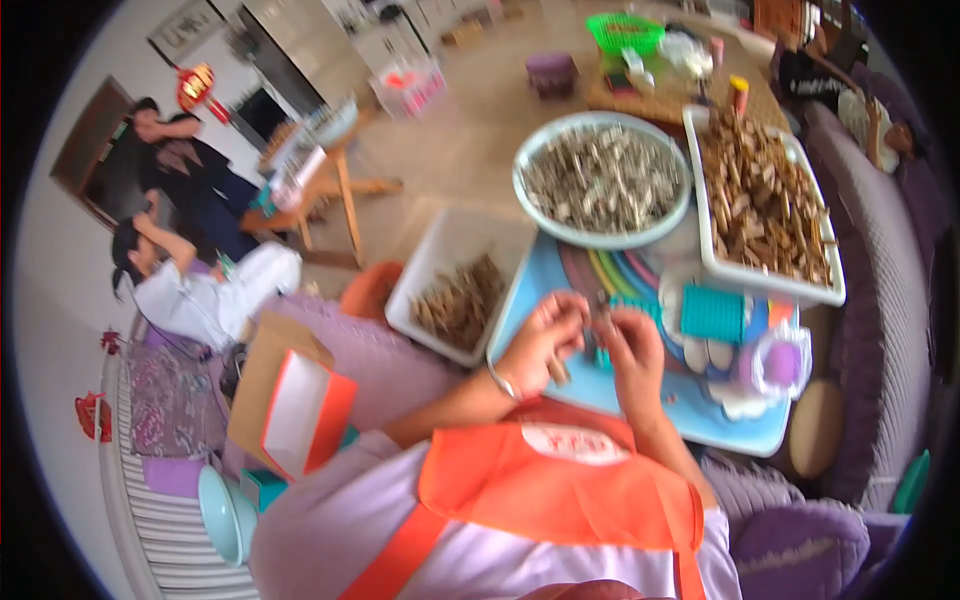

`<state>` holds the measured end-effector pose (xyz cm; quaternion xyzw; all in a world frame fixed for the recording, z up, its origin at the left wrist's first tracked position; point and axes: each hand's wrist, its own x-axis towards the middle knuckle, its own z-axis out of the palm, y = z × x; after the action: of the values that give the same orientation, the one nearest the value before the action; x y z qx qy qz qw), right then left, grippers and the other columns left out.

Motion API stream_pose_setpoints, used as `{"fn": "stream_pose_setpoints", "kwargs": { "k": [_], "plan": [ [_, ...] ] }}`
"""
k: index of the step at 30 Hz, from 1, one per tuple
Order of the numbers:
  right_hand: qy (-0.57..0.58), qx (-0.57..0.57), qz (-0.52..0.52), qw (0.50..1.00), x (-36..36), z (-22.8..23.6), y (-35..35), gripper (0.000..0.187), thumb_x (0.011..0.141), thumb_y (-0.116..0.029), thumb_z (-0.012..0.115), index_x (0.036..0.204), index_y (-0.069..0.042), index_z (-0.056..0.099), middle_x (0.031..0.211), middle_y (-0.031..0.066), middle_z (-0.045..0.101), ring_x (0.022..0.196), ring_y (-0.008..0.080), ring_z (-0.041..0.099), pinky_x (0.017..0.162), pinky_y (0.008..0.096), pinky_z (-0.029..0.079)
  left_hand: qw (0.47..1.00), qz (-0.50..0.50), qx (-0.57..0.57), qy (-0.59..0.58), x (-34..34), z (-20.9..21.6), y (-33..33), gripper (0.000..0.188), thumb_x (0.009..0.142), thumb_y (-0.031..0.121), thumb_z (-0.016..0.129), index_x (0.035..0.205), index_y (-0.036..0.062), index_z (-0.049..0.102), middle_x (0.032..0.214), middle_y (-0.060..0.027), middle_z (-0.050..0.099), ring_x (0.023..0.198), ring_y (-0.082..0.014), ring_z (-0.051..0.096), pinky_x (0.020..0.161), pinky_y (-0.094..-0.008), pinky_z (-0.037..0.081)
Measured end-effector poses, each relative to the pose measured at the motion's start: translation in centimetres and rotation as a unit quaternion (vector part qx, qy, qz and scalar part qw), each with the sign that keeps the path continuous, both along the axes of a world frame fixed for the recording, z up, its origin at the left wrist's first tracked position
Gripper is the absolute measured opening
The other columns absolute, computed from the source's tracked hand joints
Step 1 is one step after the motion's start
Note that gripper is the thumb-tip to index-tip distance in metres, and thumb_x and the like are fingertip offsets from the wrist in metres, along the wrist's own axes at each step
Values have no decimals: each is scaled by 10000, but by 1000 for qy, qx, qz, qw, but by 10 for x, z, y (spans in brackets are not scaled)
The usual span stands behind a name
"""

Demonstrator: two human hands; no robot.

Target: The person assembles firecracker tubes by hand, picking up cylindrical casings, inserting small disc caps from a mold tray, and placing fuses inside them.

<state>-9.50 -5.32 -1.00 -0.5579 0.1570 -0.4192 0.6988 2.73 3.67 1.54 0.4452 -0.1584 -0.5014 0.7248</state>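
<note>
My left hand (543, 345), with a bracelet at the wrist, is closed over the blue low table (650, 405). A short brown piece (558, 371) sticks out below its fingers. Close beside it, my right hand (634, 348) has its fingertips pinched together. A small dark piece (602, 300) shows between the two hands, too blurred to name. Beyond them stands a pale blue basin (519, 200) heaped with grey, stick-like pieces (603, 178). To its right, a white tray (838, 290) is piled with brown pieces (760, 195).
Left of the table, a white bin (405, 290) holds brown strips (460, 300). A teal ridged block (713, 313) and a bagged purple item (785, 362) lie at right. An open orange box (308, 412) is at my left. Two people (195, 165) are at far left, one far right.
</note>
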Motion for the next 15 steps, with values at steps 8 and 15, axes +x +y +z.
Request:
{"fn": "stream_pose_setpoints", "kwargs": {
  "k": [8, 15],
  "plan": [
    [57, -147, 8, 988, 8, 21, -30, 145, 866, -51, 669, 994, 1, 625, 830, -11, 607, 696, 55, 513, 608, 205, 432, 982, -155, -106, 15, 32, 15, 9, 284, 929, 169, 585, 1190, 78, 520, 845, -26, 576, 630, -70, 461, 507, -178, 335],
    [72, 33, -7, 997, -12, 31, -27, 110, 899, -114, 643, 960, -26, 622, 809, 2, 627, 667, 51, 526, 570, 186, 415, 955, 10, 45, -293, 114, 11, 41, 269, 941, 127, 540, 1193, 41, 511, 956, -55, 608, 737, -75, 537, 584, -177, 401]
  ]
}}
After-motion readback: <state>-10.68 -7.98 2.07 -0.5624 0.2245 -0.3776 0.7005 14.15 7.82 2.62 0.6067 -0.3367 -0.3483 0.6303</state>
